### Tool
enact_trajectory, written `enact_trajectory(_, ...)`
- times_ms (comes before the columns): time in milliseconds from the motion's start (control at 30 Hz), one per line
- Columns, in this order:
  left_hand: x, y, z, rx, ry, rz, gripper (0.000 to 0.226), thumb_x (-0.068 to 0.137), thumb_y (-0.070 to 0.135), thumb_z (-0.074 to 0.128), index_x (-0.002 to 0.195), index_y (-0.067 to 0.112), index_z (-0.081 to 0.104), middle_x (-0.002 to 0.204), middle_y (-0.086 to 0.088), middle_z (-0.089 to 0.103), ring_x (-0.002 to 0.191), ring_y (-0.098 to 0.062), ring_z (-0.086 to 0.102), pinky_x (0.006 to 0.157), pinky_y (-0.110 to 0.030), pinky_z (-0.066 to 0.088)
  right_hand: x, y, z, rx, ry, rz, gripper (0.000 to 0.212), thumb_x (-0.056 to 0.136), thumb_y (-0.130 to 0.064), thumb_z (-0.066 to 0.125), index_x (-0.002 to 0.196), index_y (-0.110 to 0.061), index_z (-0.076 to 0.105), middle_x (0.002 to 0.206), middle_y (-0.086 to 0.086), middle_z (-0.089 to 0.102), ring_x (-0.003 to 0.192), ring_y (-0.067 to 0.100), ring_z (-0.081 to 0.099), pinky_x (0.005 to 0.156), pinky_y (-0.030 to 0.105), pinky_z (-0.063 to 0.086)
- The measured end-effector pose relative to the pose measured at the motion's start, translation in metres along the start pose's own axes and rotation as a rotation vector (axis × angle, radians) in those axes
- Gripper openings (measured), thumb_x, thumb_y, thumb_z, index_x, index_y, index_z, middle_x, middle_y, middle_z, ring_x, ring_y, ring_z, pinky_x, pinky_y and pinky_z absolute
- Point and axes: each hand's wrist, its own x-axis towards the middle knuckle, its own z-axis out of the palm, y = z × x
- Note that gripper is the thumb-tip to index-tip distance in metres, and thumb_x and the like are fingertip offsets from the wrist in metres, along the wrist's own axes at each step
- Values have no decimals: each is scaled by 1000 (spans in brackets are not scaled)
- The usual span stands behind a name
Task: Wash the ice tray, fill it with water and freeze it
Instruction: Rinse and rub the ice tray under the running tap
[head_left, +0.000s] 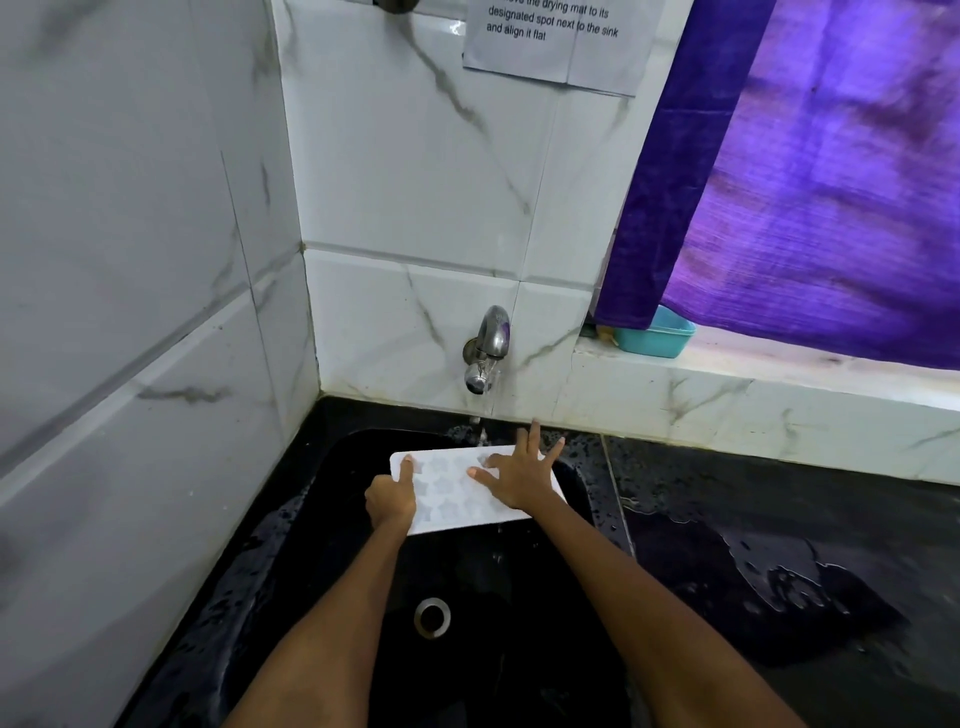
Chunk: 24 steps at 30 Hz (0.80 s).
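Standing over the black sink (322, 519), which sits in the wet black bench (779, 545) under the marble wall tiles, I hold the white ice tray (470, 512) above the basin, its far edge just under the tap (485, 348), where a thin stream of water falls. I think this is the washing step, not yet the filling. The risk I see: the tray is wet and held only at its left end, so it may slip or tip into the sink if my rubbing hand pushes too hard, and the water hitting the far edge may splash over the bench. My left hand (390, 499) grips the left end of the tray, thumb on top and fingers curled below. My right hand (519, 475) lies flat on the star moulds, fingers spread wide and straight, pressing down.
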Motion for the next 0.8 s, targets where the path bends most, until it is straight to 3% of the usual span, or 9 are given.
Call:
enact_trajectory(133, 1, -3, -5, -29, 38, -42, 62, 96, 42, 48, 111, -17, 59, 115, -32, 62, 111, -44, 58, 94, -43, 46, 0, -8, 2, 165, -5, -11, 61, 83, -70, 42, 135, -37, 47, 158, 20, -2, 142, 37, -25, 105, 69, -14)
enact_trajectory(233, 1, -7, -7, 3, 27, -16, 63, 96, 43, 48, 108, -17, 60, 113, -33, 63, 108, -44, 59, 93, -44, 47, 3, -10, 2, 59, -12, 6, 58, 85, -70, 36, 124, -33, 58, 157, 22, 0, 143, 38, -23, 104, 70, -14)
enact_trajectory(367, 2, -8, -8, -42, 38, -41, 62, 96, 42, 48, 109, -17, 60, 114, -32, 62, 110, -44, 59, 93, -43, 46, 0, -19, 8, 155, -9, -19, 64, 84, -69, 42, 135, -32, 48, 157, 20, -3, 142, 38, -24, 107, 68, -12)
enact_trajectory(467, 6, -10, -13, -11, 30, -10, 62, 96, 42, 48, 107, -18, 60, 113, -33, 62, 109, -44, 59, 92, -43, 46, 0, -11, 3, 144, -20, -25, 57, 86, -69, 38, 128, -35, 56, 158, 20, 0, 143, 37, -23, 109, 66, -14)
enact_trajectory(600, 8, -12, -12, -50, 27, -22, 61, 96, 42, 48, 109, -17, 60, 113, -32, 62, 108, -43, 60, 91, -42, 47, -3, -20, 8, 157, -13, -41, 63, 84, -70, 41, 136, -33, 46, 158, 20, -4, 143, 37, -24, 108, 65, -15)
enact_trajectory(733, 10, -11, -16, -28, 38, 15, 62, 96, 42, 49, 100, -18, 62, 108, -33, 63, 103, -44, 61, 87, -43, 47, -1, -12, 3, 150, -10, -31, 55, 85, -69, 38, 126, -37, 56, 158, 19, 1, 144, 37, -21, 108, 68, -13)
enact_trajectory(800, 8, -7, -14, -39, 41, 17, 62, 96, 42, 48, 103, -18, 61, 109, -33, 63, 105, -44, 60, 88, -43, 47, 1, -18, 4, 104, 11, -29, 61, 86, -69, 35, 132, -33, 51, 158, 19, -3, 143, 37, -21, 108, 68, -13)
